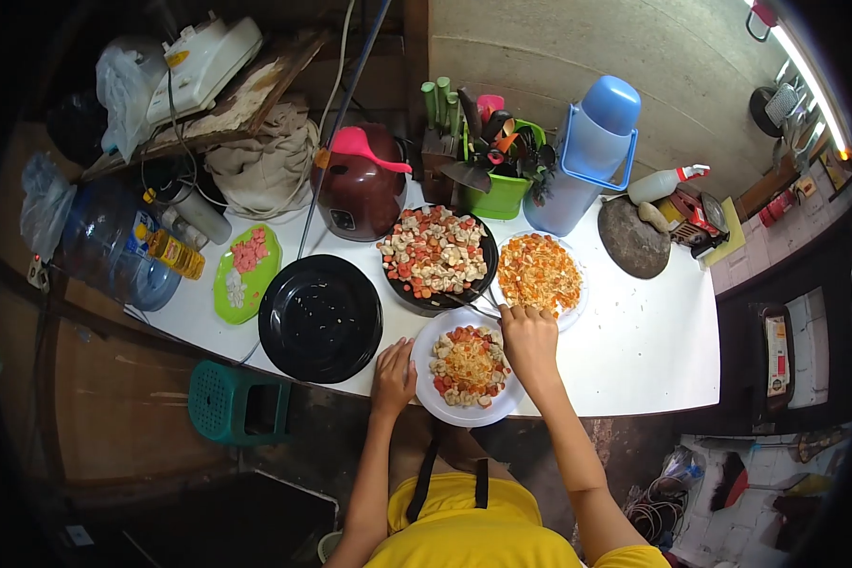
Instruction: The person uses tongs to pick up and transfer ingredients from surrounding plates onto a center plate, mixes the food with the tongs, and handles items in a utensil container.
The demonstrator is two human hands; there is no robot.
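A round, shallow white plate (424, 381) sits at the near edge of the white tabletop (653, 364), right in front of a person in yellow clothing (464, 535). Its food is layered: chopped pieces, some pinkish red and some pale cream, form a rough ring, and a loose heap of fine yellow-orange shreds (470, 360) covers the middle. A band of bare rim shows all round.

The person's left hand (397, 375) lies at the plate's left rim, fingers close together and extended; I cannot tell whether it grips the rim or only rests against it. The right hand (530, 343), above the plate's upper right side, is closed around a thin metal utensil (473, 306) that points left toward the bowl; its tip is hard to make out.

Just behind the plate stands a round black bowl (489, 254), piled high with the same red and cream chunks. To the bowl's right, a second pale plate (582, 301) carries a wide mound of orange and whitish shreds. Left of the bowl are glossy black round plates (320, 317), and beyond them a bright green plastic tray (222, 310) with small pink pieces and a white pile. Farther back stands a dark maroon rounded cooker (350, 204).
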